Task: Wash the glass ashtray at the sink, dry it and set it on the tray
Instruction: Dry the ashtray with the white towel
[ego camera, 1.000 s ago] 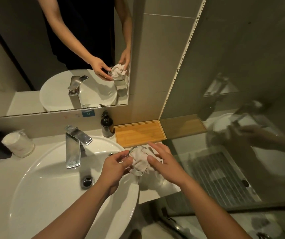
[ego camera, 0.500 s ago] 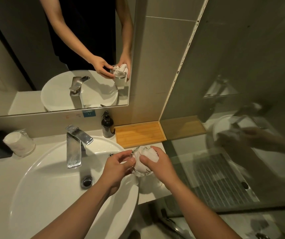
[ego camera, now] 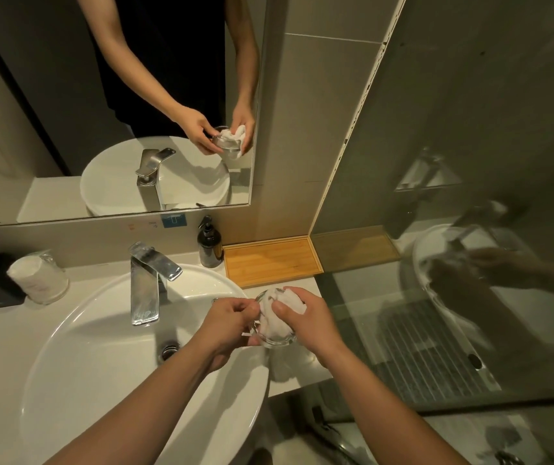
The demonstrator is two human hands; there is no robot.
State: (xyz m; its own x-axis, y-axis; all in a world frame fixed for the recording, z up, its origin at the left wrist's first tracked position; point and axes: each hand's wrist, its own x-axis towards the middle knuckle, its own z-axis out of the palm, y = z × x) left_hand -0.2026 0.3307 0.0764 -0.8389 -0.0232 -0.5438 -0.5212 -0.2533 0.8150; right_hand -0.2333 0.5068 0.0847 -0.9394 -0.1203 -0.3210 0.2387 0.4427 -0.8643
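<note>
We're gripping the clear round glass ashtray (ego camera: 274,335) in our left hand (ego camera: 227,322), right hand (ego camera: 306,318) pinching the crumpled white cloth (ego camera: 280,312) into it. The empty bamboo tray (ego camera: 270,261) is sitting just beyond, closer to our right.

Wooden tray (ego camera: 270,260) lies bare, open from my side. Soap pump bottle (ego camera: 209,245) stands just beside its left edge; glass partition (ego camera: 436,330) walls the right. Faucet (ego camera: 150,280) blocks the basin's back.
</note>
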